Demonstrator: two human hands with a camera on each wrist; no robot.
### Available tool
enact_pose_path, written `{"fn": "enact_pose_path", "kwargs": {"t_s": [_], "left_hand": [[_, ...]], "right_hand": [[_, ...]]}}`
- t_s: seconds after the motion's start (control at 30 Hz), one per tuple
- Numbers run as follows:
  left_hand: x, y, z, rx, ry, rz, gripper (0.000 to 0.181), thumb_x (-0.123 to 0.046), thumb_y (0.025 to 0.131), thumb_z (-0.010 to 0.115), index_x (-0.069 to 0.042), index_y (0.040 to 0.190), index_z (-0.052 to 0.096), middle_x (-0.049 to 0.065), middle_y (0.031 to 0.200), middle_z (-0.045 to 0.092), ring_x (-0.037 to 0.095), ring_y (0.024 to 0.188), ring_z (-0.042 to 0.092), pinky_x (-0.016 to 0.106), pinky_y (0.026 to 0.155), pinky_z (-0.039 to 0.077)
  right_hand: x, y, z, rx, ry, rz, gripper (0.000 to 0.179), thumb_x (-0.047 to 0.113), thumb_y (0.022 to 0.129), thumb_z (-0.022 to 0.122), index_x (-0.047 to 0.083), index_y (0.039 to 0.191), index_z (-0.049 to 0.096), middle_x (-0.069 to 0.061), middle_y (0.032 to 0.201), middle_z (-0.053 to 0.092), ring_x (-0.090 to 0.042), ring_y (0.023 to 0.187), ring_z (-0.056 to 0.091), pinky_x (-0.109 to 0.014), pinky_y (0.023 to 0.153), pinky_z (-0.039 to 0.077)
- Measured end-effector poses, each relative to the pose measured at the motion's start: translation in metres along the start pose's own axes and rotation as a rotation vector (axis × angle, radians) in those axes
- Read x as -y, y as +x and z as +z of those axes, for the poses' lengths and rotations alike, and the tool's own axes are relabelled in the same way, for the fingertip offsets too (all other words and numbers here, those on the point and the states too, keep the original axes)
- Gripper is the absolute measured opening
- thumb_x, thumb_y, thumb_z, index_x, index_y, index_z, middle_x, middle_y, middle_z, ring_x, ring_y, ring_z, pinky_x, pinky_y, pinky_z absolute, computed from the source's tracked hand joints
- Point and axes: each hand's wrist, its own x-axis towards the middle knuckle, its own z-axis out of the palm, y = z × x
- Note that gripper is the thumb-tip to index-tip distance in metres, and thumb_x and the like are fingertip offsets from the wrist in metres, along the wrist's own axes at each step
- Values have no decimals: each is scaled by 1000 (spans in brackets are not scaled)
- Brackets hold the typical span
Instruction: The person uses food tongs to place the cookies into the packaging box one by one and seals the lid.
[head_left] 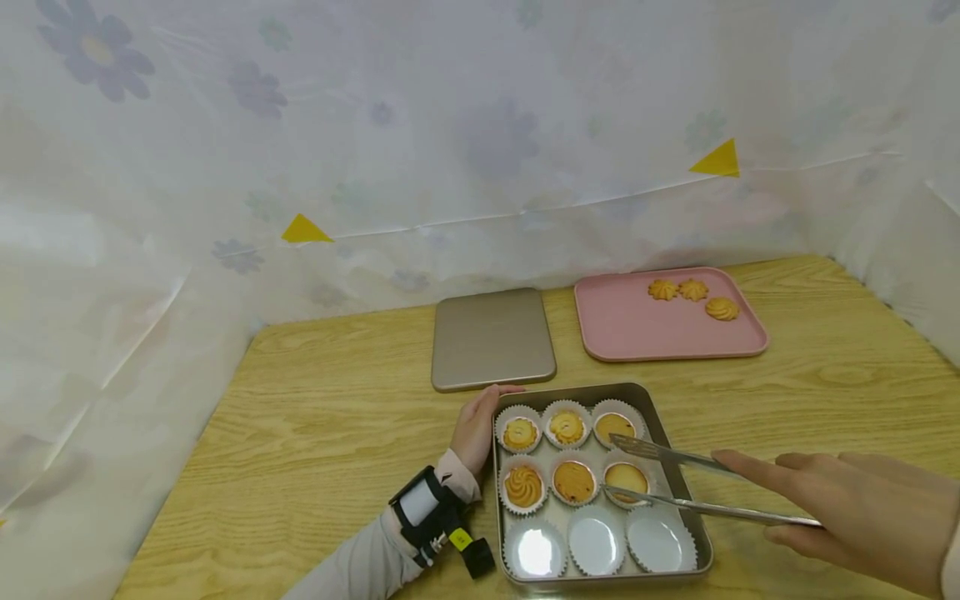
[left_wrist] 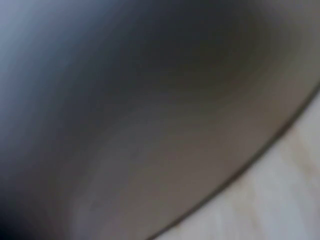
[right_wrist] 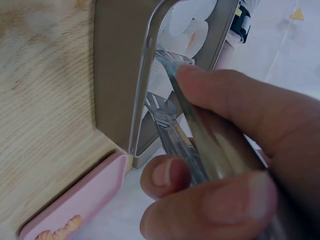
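Note:
A square metal baking tin (head_left: 678, 483) holds paper cups in rows. Cookies fill the cups of the back and middle rows, including a swirled cookie (head_left: 523, 486) at middle left and a round cookie (head_left: 626, 481) at middle right. The front-row cups, such as the middle paper cup (head_left: 596, 540), hold nothing. My left hand (head_left: 474, 429) holds the tin's far left corner, fingers round its back edge. My right hand (head_left: 862, 504) grips metal tongs (head_left: 712, 507). Their tips stand apart over the right-hand cups, with no cookie visibly lifted. The left wrist view is blurred.
Behind the tin lies a flat metal lid or tray (head_left: 493, 340). A pink tray (head_left: 637, 325) with three cookies (head_left: 693, 289) stands at the back right. White floral sheeting (head_left: 450, 125) hangs behind and beside the wooden table (head_left: 322, 400).

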Motion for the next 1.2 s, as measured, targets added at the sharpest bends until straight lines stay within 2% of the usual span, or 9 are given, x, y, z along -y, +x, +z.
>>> {"fn": "enact_pose_path", "kwargs": {"t_s": [0.1, 0.23, 0.37, 0.5, 0.63, 0.73, 0.8, 0.9, 1.2], "left_hand": [[0, 0, 0, 0, 3, -4, 43, -23, 106, 34, 4, 117, 66, 19, 119, 65, 25, 112, 59, 38, 101, 44], [0, 0, 0, -3, 12, -5, 43, -23, 106, 33, 3, 117, 66, 17, 119, 65, 23, 112, 59, 36, 100, 44], [1, 0, 0, -7, 6, -14, 43, -23, 106, 33, 2, 116, 67, 17, 118, 66, 23, 111, 60, 36, 100, 44], [0, 0, 0, -8, 20, -14, 44, -23, 106, 32, 2, 116, 67, 17, 117, 66, 24, 110, 60, 37, 99, 44], [0, 0, 0, -9, 18, -22, 44, -23, 106, 32, 2, 116, 67, 17, 117, 66, 23, 109, 60, 37, 99, 45], [-1, 1, 0, -12, 4, -35, 43, -24, 106, 33, 1, 116, 67, 16, 116, 67, 22, 108, 61, 36, 98, 45], [0, 1, 0, -9, -2, -35, 44, -24, 106, 33, 1, 117, 67, 17, 115, 67, 23, 108, 61, 36, 98, 45], [0, 1, 0, -6, -13, -42, 44, -24, 106, 33, 1, 117, 67, 17, 115, 67, 24, 109, 61, 36, 98, 45], [1, 2, 0, -3, -6, -41, 43, -23, 106, 33, 2, 117, 67, 17, 115, 67, 23, 108, 61, 36, 98, 46]], "right_hand": [[-1, -4, 3, -85, -23, -27, 73, 54, 78, 72, 28, 141, 46, -2, 97, 70, -15, 62, 64, -37, 53, 52], [-2, -6, 3, -209, -40, -67, 75, 54, 76, 74, 32, 142, 44, 2, 93, 70, -10, 60, 62, -31, 50, 49], [-4, -3, -6, -153, 19, -29, 77, 52, 80, 72, 33, 146, 39, 2, 95, 69, 3, 53, 50, -24, 46, 43], [-8, 2, -18, -98, 81, 9, 78, 46, 84, 70, 31, 150, 31, 0, 99, 68, 9, 52, 40, -20, 45, 38], [-14, 7, -26, -179, 96, -31, 77, 38, 85, 72, 27, 151, 32, 22, 75, 51, 10, 51, 30, -17, 45, 31], [-19, 11, -30, -242, 101, -53, 72, 33, 86, 73, 19, 148, 39, 23, 61, 29, 8, 49, 23, -17, 45, 26], [-23, 15, -34, -237, 126, -36, 70, 30, 87, 71, 14, 147, 40, 22, 60, 29, 7, 49, 22, -18, 46, 26], [-29, 23, -42, -207, 150, 39, 67, 28, 89, 69, 6, 145, 41, 17, 57, 28, 4, 49, 22, -19, 48, 26], [-62, 44, -53, -71, 191, 225, 75, 36, 98, 56, -3, 151, 21, 5, 52, 41, -8, 42, 37, -24, 47, 33]]}}
